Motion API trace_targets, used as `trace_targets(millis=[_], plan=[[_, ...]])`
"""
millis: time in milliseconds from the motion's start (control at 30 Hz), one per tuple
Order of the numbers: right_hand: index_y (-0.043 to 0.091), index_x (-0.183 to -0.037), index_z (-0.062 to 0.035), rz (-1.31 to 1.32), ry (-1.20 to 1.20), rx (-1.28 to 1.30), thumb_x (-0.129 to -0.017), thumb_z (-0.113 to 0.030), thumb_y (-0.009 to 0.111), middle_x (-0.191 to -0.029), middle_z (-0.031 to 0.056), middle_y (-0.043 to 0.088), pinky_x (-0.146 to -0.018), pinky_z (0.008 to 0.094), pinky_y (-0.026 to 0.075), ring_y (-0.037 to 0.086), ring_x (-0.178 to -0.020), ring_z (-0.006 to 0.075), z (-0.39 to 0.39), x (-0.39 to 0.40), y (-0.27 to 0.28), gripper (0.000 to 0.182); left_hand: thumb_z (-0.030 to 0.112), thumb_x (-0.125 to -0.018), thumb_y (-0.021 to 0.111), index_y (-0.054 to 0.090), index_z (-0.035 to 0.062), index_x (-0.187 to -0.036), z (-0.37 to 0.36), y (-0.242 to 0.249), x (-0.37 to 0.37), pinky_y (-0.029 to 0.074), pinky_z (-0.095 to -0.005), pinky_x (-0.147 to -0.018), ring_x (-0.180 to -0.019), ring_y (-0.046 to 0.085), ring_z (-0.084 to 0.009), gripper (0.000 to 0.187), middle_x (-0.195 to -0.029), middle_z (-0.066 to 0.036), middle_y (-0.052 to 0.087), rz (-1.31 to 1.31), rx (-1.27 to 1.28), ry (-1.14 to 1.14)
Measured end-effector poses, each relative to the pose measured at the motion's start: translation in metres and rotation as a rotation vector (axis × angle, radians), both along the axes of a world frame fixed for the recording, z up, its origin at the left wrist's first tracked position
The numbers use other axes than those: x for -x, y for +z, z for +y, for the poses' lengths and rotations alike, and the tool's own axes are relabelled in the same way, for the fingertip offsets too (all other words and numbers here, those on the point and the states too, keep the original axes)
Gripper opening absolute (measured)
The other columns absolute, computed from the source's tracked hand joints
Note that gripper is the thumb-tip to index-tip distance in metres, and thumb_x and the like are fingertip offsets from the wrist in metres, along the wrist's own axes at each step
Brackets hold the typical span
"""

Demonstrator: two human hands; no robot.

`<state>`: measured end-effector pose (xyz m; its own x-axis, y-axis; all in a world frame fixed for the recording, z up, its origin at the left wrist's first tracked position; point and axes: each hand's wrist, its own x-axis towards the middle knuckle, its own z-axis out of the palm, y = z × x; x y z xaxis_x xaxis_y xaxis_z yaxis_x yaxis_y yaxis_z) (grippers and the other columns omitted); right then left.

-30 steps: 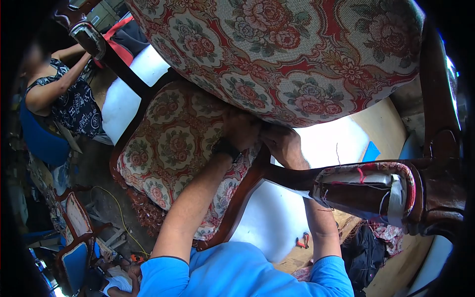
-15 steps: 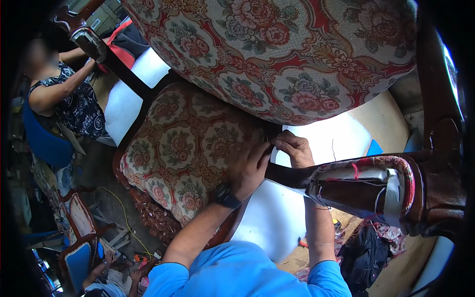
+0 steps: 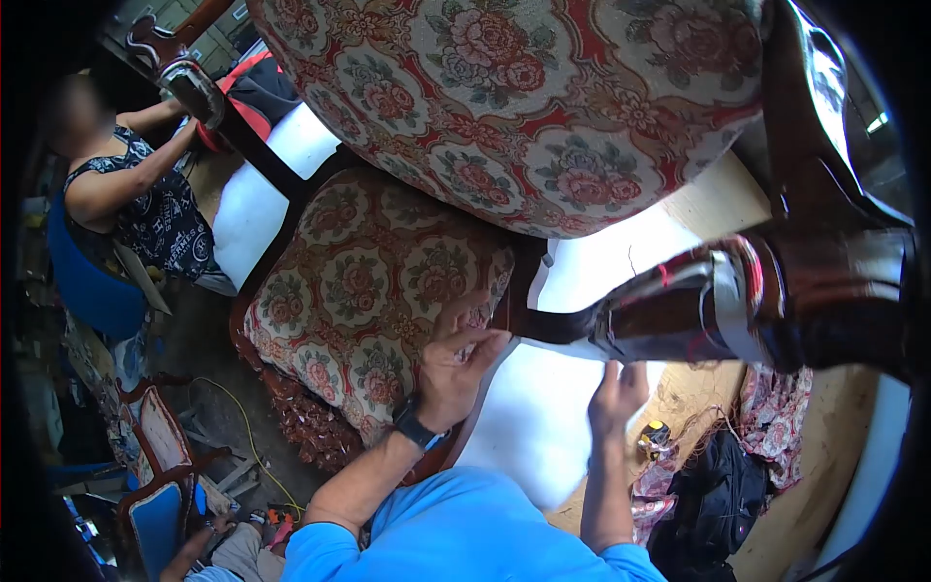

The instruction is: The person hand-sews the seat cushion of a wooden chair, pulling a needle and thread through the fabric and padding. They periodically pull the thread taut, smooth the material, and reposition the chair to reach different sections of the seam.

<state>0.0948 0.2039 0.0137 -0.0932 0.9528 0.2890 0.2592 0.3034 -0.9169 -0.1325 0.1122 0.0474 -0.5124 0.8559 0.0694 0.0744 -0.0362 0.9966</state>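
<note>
An upholstered wooden chair fills the view, with a rose-patterned backrest (image 3: 504, 107) above and a matching seat (image 3: 349, 281) below it. My left hand (image 3: 456, 364), with a dark watch on its wrist, is at the seat's right edge. Its thumb and forefinger pinch together near the dark frame; anything between them is too small to make out. Below the armrest (image 3: 669, 320), apart from the seat, is my right hand (image 3: 618, 393). Its fingers are bunched and somewhat blurred, and what they hold cannot be made out. The armrest has a bare, red-edged pad area.
White padding (image 3: 529, 427) lies under the chair on a wooden board. A black bag (image 3: 713, 495), patterned fabric scraps (image 3: 776, 417) and a tape measure (image 3: 657, 432) lie right. Another person (image 3: 141, 194) sits at left, one more at lower left. A second chair frame (image 3: 160, 436) stands nearby.
My right hand has left the seat edge and moved down below the armrest. My left hand has shifted slightly down and left, its fingers now pinched. The view has shifted a little.
</note>
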Motion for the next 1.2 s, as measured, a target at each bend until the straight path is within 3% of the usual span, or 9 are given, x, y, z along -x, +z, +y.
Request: trace_targets(millis=[33, 100, 467, 500, 633, 800, 867, 1067, 1200], plan=[[0.069, -0.121, 0.0058, -0.121, 0.220, -0.299, -0.084, 0.012, 0.070, -0.117, 0.0223, 0.073, -0.103, 0.0421, 0.052, 0.070, -0.113, 0.0309, -0.017, -0.002, 0.020, 0.037, 0.008, -0.100, 0.076, 0.083, 0.0120, -0.106, -0.009, 0.005, -0.008, 0.032, -0.0449, -0.126, -0.152, 0.044, -0.0278, 0.011, -0.162, -0.014, 0.051, -0.119, -0.022, -0.026], [0.071, -0.122, 0.0022, -0.260, 0.292, -0.358, -0.079, 0.008, 0.079, -0.121, 0.0196, 0.073, -0.100, 0.0468, 0.054, 0.069, -0.111, 0.0384, -0.048, 0.030, 0.073, 0.044, 0.007, -0.100, 0.075, 0.084, 0.0150, -0.109, -0.028, 0.010, -0.023, 0.018, -0.0478, -0.133, -0.161, 0.031, -0.0279, 0.015, -0.170, -0.014, 0.042, -0.333, -0.058, -0.102], [0.073, -0.110, 0.0001, -0.020, 0.537, -0.256, -0.090, 0.006, 0.074, -0.110, 0.0140, 0.077, -0.099, 0.0455, 0.057, 0.074, -0.106, 0.0331, -0.075, 0.024, 0.099, 0.020, 0.032, -0.105, 0.073, 0.080, 0.0131, -0.125, -0.059, 0.043, -0.065, 0.028, -0.0492, -0.130, -0.159, 0.034, -0.0292, 0.028, -0.170, -0.016, 0.041, -0.358, -0.179, -0.232], [0.072, -0.109, 0.0021, 0.026, 0.566, -0.196, -0.097, 0.004, 0.068, -0.107, 0.0144, 0.076, -0.102, 0.0469, 0.056, 0.074, -0.105, 0.0307, -0.081, 0.019, 0.107, 0.013, 0.039, -0.110, 0.063, 0.068, 0.0083, -0.143, -0.057, 0.043, -0.068, 0.035, -0.0467, -0.127, -0.153, 0.044, -0.0292, 0.045, -0.162, -0.017, 0.051, -0.354, -0.209, -0.265], [0.070, -0.107, 0.0055, 0.553, 0.456, 0.208, -0.109, -0.008, 0.057, -0.101, 0.0199, 0.076, -0.101, 0.0449, 0.056, 0.073, -0.102, 0.0303, -0.102, -0.002, 0.109, 0.019, 0.043, -0.115, 0.048, 0.049, 0.0038, -0.159, -0.054, 0.035, -0.068, 0.044, -0.0437, -0.120, -0.141, 0.057, -0.0293, 0.059, -0.149, -0.019, 0.063, -0.124, -0.127, -0.459], [0.073, -0.116, 0.0083, 0.811, 0.326, 0.510, -0.108, -0.011, 0.064, -0.113, 0.0213, 0.078, -0.100, 0.0421, 0.061, 0.077, -0.108, 0.0299, -0.083, -0.028, 0.110, 0.023, 0.024, -0.106, 0.068, 0.070, 0.0010, -0.135, -0.052, 0.050, -0.068, 0.051, -0.0439, -0.111, -0.129, 0.066, -0.0349, 0.037, -0.135, -0.022, 0.071, 0.388, -0.225, -0.191], [0.075, -0.117, 0.0067, 0.925, 0.352, 0.590, -0.106, -0.010, 0.066, -0.129, 0.0224, 0.073, -0.103, 0.0404, 0.059, 0.073, -0.118, 0.0276, -0.083, -0.029, 0.108, 0.022, 0.021, -0.106, 0.068, 0.072, 0.0010, -0.130, -0.053, 0.058, -0.072, 0.054, -0.0414, -0.106, -0.122, 0.069, -0.0337, 0.032, -0.129, -0.021, 0.072, 0.347, -0.259, -0.186], [0.079, -0.114, 0.0041, 0.849, 0.354, 0.496, -0.103, -0.010, 0.069, -0.147, 0.0195, 0.063, -0.110, 0.0398, 0.052, 0.063, -0.129, 0.0242, -0.092, -0.022, 0.097, 0.020, 0.019, -0.107, 0.067, 0.075, -0.0015, -0.116, -0.057, 0.084, -0.084, 0.056, -0.0348, -0.088, -0.099, 0.072, -0.0210, 0.023, -0.103, -0.010, 0.077, 0.216, -0.085, -0.447], [0.078, -0.103, 0.0023, 1.045, 0.543, 0.522, -0.102, -0.014, 0.070, -0.141, 0.0187, 0.065, -0.118, 0.0449, 0.044, 0.054, -0.140, 0.0281, -0.091, -0.023, 0.093, 0.018, 0.023, -0.110, 0.063, 0.074, 0.0000, -0.098, -0.054, 0.063, -0.069, 0.051, -0.0288, -0.077, -0.076, 0.060, -0.0127, 0.028, -0.079, -0.002, 0.064, -0.478, -0.001, -0.432]])
